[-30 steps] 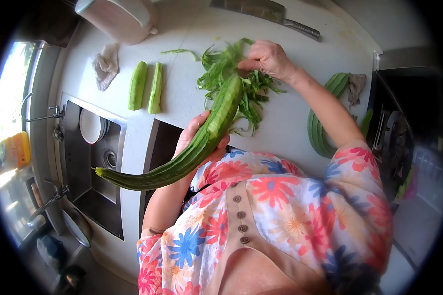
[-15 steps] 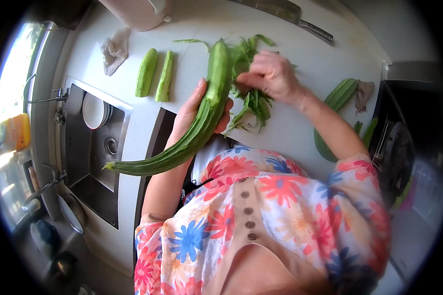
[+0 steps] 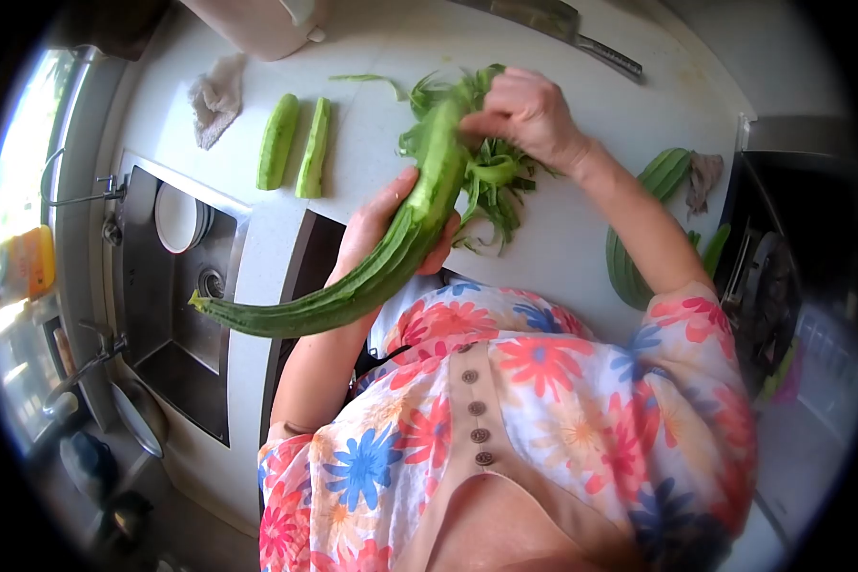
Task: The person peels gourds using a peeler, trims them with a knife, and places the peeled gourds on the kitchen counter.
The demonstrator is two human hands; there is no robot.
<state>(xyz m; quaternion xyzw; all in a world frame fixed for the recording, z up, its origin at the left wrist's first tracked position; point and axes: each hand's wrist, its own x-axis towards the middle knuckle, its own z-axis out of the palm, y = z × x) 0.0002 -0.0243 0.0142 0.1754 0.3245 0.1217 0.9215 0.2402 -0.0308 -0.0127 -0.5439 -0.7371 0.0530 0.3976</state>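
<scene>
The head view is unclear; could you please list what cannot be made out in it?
Head view: what the right hand holds, if anything, is lost to blur and its own fingers.
Head view: the palm of the left hand is behind the ridged gourd.
Head view: part of the cleaver is cut off by the top edge.
Head view: the pale jug is too.

Looks from the wearer's head, forward and steeply down, over the flowered shirt [image 3: 562, 400]. Faces the counter [image 3: 582, 234] from near, in one wide, round view.
</scene>
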